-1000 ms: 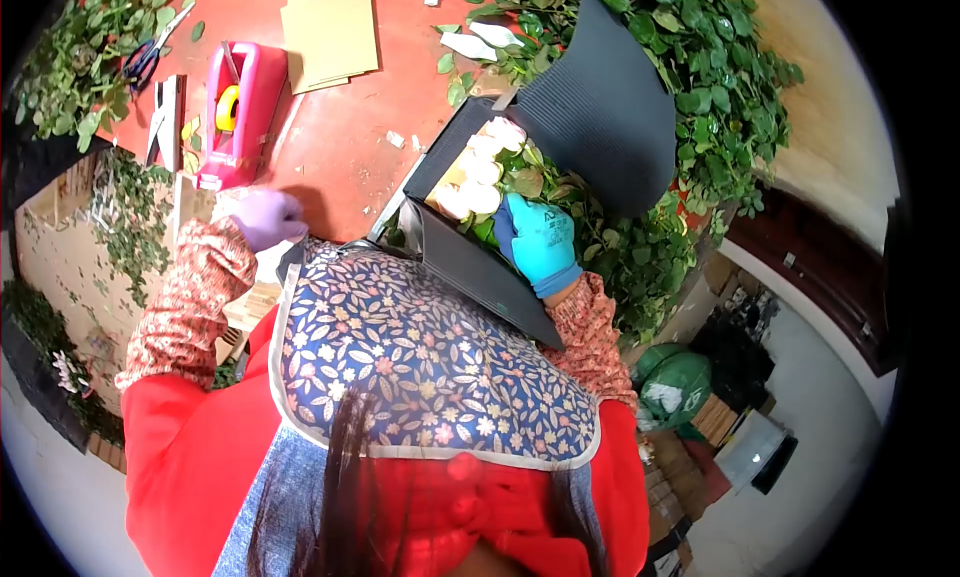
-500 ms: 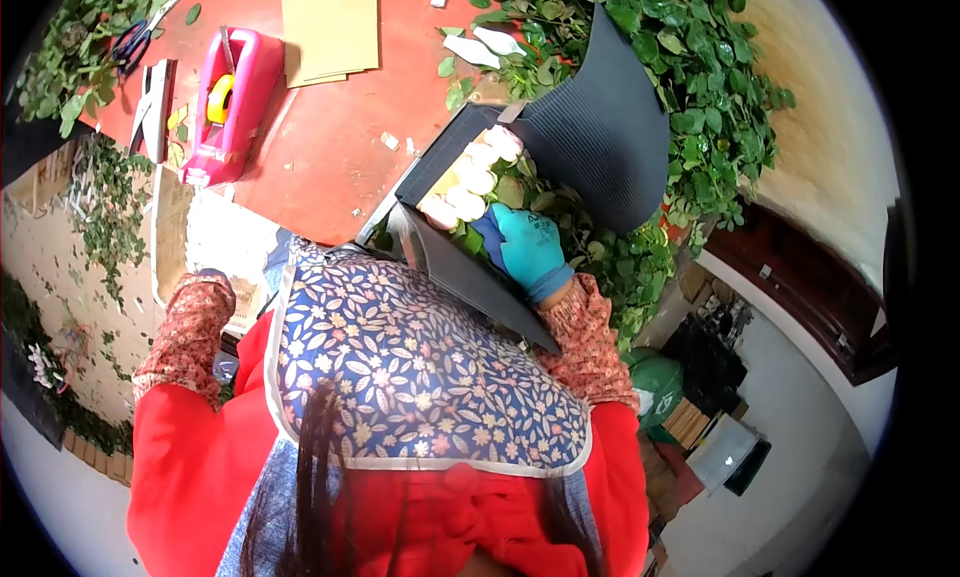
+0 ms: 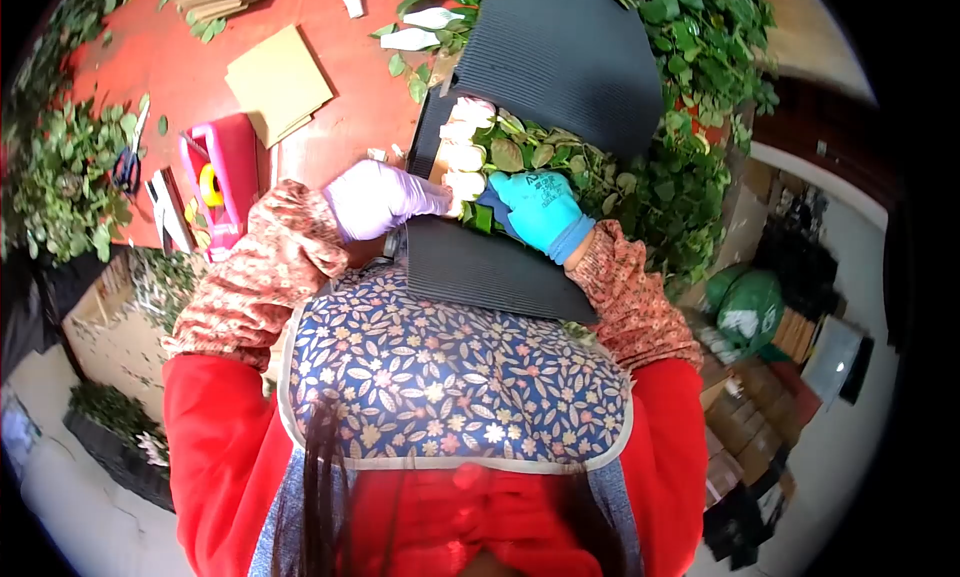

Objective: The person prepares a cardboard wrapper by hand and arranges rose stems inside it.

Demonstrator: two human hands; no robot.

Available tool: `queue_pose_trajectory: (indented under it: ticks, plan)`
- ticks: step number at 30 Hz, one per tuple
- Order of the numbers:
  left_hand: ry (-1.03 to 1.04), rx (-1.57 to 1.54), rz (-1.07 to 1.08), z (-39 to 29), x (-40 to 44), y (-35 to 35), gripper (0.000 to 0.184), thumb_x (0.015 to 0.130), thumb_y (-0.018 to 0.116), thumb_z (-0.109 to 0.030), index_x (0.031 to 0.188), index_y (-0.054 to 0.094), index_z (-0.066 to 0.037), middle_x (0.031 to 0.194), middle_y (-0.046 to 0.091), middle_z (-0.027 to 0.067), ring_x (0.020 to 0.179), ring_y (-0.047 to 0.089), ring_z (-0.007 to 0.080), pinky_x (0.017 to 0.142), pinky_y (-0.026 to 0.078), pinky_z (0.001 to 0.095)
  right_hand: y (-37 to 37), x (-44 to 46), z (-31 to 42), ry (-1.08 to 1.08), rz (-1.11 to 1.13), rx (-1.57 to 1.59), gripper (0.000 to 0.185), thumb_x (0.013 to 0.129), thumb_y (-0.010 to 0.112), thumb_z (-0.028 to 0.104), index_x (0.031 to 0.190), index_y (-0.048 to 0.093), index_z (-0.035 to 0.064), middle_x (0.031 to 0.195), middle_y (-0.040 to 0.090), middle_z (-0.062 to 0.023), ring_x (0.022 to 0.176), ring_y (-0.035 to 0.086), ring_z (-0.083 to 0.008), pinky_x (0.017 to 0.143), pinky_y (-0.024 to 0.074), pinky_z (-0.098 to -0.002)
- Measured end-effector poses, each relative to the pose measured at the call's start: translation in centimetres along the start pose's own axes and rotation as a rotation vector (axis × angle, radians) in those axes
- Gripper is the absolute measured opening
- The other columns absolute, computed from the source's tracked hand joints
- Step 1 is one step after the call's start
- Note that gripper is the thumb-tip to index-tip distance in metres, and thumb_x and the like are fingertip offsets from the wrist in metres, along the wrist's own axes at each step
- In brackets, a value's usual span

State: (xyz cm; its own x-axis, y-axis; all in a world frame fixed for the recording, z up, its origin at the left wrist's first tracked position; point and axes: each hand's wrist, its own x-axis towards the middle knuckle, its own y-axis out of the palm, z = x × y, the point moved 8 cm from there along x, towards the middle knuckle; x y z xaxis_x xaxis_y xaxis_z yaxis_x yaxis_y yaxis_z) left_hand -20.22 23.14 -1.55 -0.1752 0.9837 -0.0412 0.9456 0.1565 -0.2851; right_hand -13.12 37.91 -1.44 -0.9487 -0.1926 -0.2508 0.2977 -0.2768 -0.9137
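Pale pink and cream roses (image 3: 464, 158) lie in a row, blooms toward the left, between two flaps of dark corrugated sheet (image 3: 560, 62). My left hand (image 3: 385, 202), in a lilac glove, reaches in from the left with its fingers together on the nearest bloom. My right hand (image 3: 542, 212), in a teal glove, is closed over the stems and leaves just behind that bloom; its fingertips are partly hidden. The near flap (image 3: 490, 272) of the sheet rests against my floral apron (image 3: 450, 377).
On the red table (image 3: 330, 127) are a pink tape dispenser (image 3: 222, 172), brown card sheets (image 3: 280, 85), scissors (image 3: 128, 162) and a stapler-like tool (image 3: 168, 212). White tapered pieces (image 3: 410, 39) lie at the far edge. Cut foliage (image 3: 690, 167) heaps up on the right.
My left hand has come up from the lower left to the roses. The dark sheet's near flap has turned flatter toward me. My right hand stays at the stems; the view has shifted.
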Motion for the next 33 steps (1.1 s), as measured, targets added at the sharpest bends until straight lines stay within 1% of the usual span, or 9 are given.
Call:
queue_pose_trajectory:
  ticks: [1, 4, 7, 17, 19, 21, 24, 27, 33]
  plan:
    - [-0.001, 0.012, 0.033, -0.2, 0.7, 0.6, 0.024, 0.093, 0.055, -0.004, 0.115, 0.066, -0.003, 0.098, 0.072, 0.0095, 0.091, 0.069, 0.0205, 0.081, 0.055, 0.0323, -0.1, -0.1, 0.1, -0.002, -0.017, 0.023, 0.019, 0.087, 0.064, 0.025, 0.078, 0.059, 0.009, 0.062, 0.058, -0.0137, 0.056, 0.059, -0.0349, 0.052, 0.0454, -0.0469]
    - [-0.696, -1.151, -0.084, 2.5, 0.0, 3.6, 0.022, 0.089, 0.062, -0.001, 0.111, 0.066, 0.0, 0.095, 0.071, 0.0097, 0.087, 0.069, 0.0191, 0.077, 0.055, 0.0318, -0.5, 0.1, 0.2, 0.056, -0.003, 0.01, 0.015, 0.085, 0.062, 0.024, 0.082, 0.061, 0.0102, 0.065, 0.063, -0.0113, 0.057, 0.062, -0.0315, 0.052, 0.0477, -0.0457]
    - [-0.775, -1.321, -0.201, 1.0, 0.7, 3.2, 0.021, 0.083, 0.07, -0.001, 0.103, 0.068, 0.001, 0.092, 0.071, 0.0109, 0.079, 0.068, 0.0184, 0.074, 0.055, 0.0307, -0.5, 0.4, 0.2, 0.061, -0.018, 0.053, 0.013, 0.084, 0.061, 0.023, 0.085, 0.061, 0.0098, 0.068, 0.064, -0.0121, 0.06, 0.063, -0.0312, 0.054, 0.0482, -0.0454]
    - [-0.315, -0.668, 0.098, -0.6, 1.5, -0.1, 0.025, 0.086, 0.069, -0.005, 0.11, 0.07, -0.003, 0.11, 0.07, 0.0137, 0.104, 0.067, 0.0244, 0.091, 0.052, 0.0325, 0.4, 0.4, 1.0, -0.042, 0.149, -0.014, 0.016, 0.082, 0.056, 0.015, 0.094, 0.065, 0.0083, 0.069, 0.065, -0.0116, 0.063, 0.066, -0.0296, 0.053, 0.0486, -0.0448]
    - [0.183, 0.134, 0.004, -3.6, 1.9, -3.0, 0.026, 0.085, 0.069, -0.01, 0.11, 0.069, -0.003, 0.1, 0.07, 0.0113, 0.089, 0.068, 0.0268, 0.08, 0.054, 0.0342, 1.1, 0.3, 0.8, -0.062, 0.125, -0.012, 0.013, 0.08, 0.058, 0.014, 0.087, 0.067, 0.0083, 0.067, 0.065, -0.0115, 0.062, 0.066, -0.029, 0.054, 0.0499, -0.0445]
    - [0.151, 0.182, -0.003, -4.7, 2.2, -3.2, 0.033, 0.085, 0.068, -0.014, 0.118, 0.067, -0.011, 0.107, 0.069, 0.0108, 0.091, 0.067, 0.0291, 0.079, 0.054, 0.0349, 0.5, 0.3, 0.9, -0.061, 0.067, 0.004, 0.012, 0.079, 0.059, 0.013, 0.082, 0.069, 0.0083, 0.067, 0.065, -0.0112, 0.061, 0.066, -0.0285, 0.054, 0.0509, -0.0441]
    - [0.129, 0.405, 0.077, -5.8, 3.3, -1.1, 0.032, 0.09, 0.064, -0.022, 0.121, 0.065, -0.019, 0.126, 0.062, 0.004, 0.1, 0.066, 0.0244, 0.08, 0.054, 0.0335, 1.6, 0.5, 0.7, -0.011, 0.354, -0.063, 0.023, 0.081, 0.058, 0.016, 0.101, 0.064, 0.0082, 0.064, 0.062, -0.0081, 0.059, 0.062, -0.0278, 0.055, 0.0469, -0.042]
    - [0.071, 0.462, 0.131, -4.0, 4.1, 0.7, 0.031, 0.088, 0.066, -0.023, 0.118, 0.066, -0.017, 0.127, 0.062, 0.0045, 0.1, 0.066, 0.0257, 0.081, 0.054, 0.0343, 0.1, 0.2, 1.1, -0.077, 0.08, -0.007, 0.017, 0.081, 0.059, 0.017, 0.093, 0.069, 0.0104, 0.073, 0.068, -0.0076, 0.065, 0.068, -0.0265, 0.054, 0.052, -0.0435]
    - [0.172, 0.371, 0.031, -2.9, 4.0, 0.9, 0.024, 0.086, 0.068, -0.022, 0.11, 0.068, -0.015, 0.123, 0.063, 0.0065, 0.099, 0.066, 0.0286, 0.08, 0.054, 0.0367, 0.7, 0.2, 0.7, -0.044, 0.155, 0.029, 0.014, 0.081, 0.06, 0.017, 0.091, 0.068, 0.0107, 0.075, 0.068, -0.0073, 0.066, 0.068, -0.0265, 0.056, 0.0526, -0.0423]
